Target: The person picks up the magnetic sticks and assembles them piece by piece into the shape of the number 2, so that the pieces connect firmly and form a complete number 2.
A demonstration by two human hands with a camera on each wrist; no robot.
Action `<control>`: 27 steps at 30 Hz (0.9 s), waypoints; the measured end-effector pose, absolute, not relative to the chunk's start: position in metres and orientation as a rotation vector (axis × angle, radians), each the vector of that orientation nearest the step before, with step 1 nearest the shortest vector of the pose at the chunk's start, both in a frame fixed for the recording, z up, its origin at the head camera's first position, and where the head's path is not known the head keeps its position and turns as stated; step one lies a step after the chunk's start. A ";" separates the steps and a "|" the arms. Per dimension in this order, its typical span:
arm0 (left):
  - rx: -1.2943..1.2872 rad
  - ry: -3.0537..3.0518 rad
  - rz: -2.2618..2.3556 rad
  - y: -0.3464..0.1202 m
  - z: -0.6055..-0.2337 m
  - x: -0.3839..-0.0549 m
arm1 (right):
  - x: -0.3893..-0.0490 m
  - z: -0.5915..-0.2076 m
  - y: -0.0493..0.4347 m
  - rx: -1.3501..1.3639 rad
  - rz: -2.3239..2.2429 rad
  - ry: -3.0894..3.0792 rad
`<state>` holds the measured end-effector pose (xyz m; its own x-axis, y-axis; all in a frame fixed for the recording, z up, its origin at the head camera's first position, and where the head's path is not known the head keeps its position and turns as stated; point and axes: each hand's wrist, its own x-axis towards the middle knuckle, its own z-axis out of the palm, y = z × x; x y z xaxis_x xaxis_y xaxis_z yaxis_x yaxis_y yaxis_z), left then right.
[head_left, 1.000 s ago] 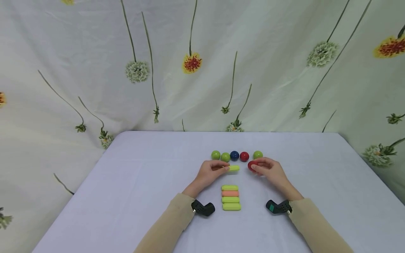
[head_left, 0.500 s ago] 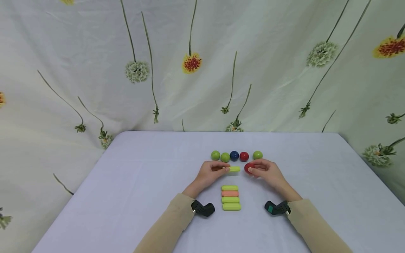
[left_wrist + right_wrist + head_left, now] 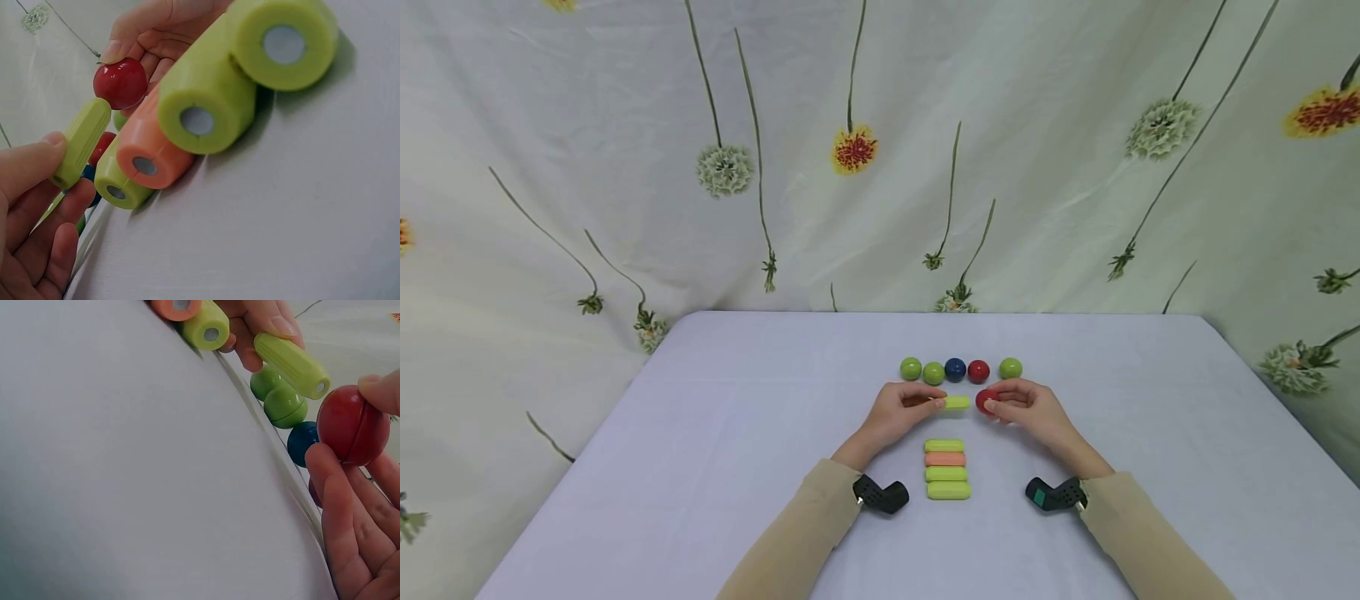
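Observation:
My left hand [image 3: 898, 410] pinches a yellow-green magnetic stick [image 3: 957, 403] between thumb and fingers, its free end pointing right. A red ball [image 3: 350, 425] with a seam around it is held between the thumb and fingers of my right hand [image 3: 1030, 410]. In the head view, a narrow gap parts the ball from the stick's end. Closer to me lies a stack-like row of sticks: several yellow-green ones [image 3: 948, 490] and one orange stick [image 3: 945, 459]. Their ends show grey metal discs in the left wrist view.
Behind the hands stands a row of balls on the white table [image 3: 760, 400]: two green balls [image 3: 911, 368] at the left, a blue ball [image 3: 955, 370], a red ball [image 3: 978, 372], and a green ball [image 3: 1011, 368] set apart at the right. A flowered cloth [image 3: 1037, 167] hangs behind.
My right hand has moved left with the red ball, bringing it up close to the stick's end. The left hand and its stick have barely shifted.

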<state>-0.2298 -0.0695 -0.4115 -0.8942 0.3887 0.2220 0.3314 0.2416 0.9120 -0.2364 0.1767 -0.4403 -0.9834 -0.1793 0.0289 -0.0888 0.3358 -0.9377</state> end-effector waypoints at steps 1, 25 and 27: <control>0.712 2.436 1.764 -0.069 -0.411 -0.230 | -0.236 -0.440 0.177 -0.255 -1.752 2.498; 0.763 2.420 1.724 -0.069 -0.412 -0.231 | -0.236 -0.442 0.175 -0.301 -1.720 2.514; 0.763 2.416 1.723 -0.069 -0.412 -0.231 | -0.236 -0.442 0.175 -0.309 -1.716 2.516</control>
<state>-0.2310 -0.0691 -0.4121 -0.8732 0.4354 0.2187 0.3487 0.2448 0.9047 -0.2357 0.1747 -0.4420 -0.9765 -0.2103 0.0472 -0.1207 0.3520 -0.9282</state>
